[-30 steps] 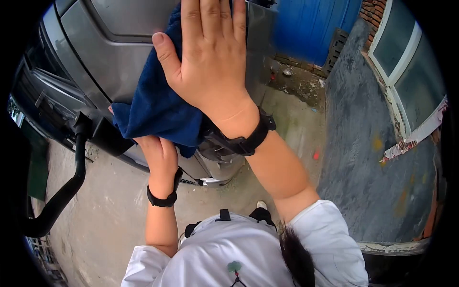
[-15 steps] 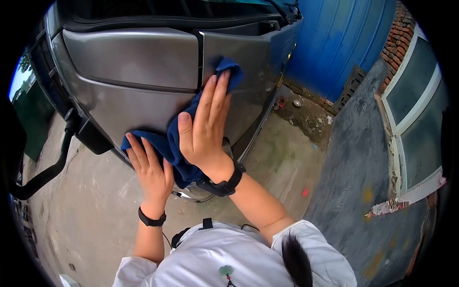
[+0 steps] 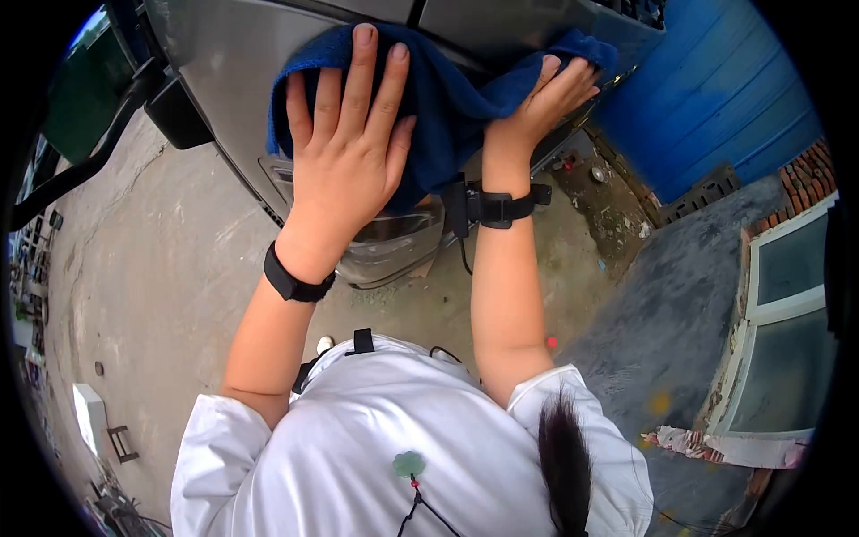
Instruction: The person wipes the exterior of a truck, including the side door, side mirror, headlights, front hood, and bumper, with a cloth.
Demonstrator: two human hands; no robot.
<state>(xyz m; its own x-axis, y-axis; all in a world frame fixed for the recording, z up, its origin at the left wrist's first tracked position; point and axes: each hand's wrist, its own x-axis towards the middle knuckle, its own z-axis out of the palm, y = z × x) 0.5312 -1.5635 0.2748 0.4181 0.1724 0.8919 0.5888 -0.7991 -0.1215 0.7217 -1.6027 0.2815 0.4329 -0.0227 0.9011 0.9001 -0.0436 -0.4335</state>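
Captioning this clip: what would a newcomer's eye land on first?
Most likely the dark blue cloth against the grey vehicle at the top, with the left hand spread on its left part and the right hand at its right end. Next, probably the bright blue panelling at upper right, then the green pendant on the white shirt, bottom centre.

Concrete ground point(image 3: 170, 295), a vehicle point(image 3: 234, 45) and an outside window point(image 3: 783, 349) mark an outdoor yard.
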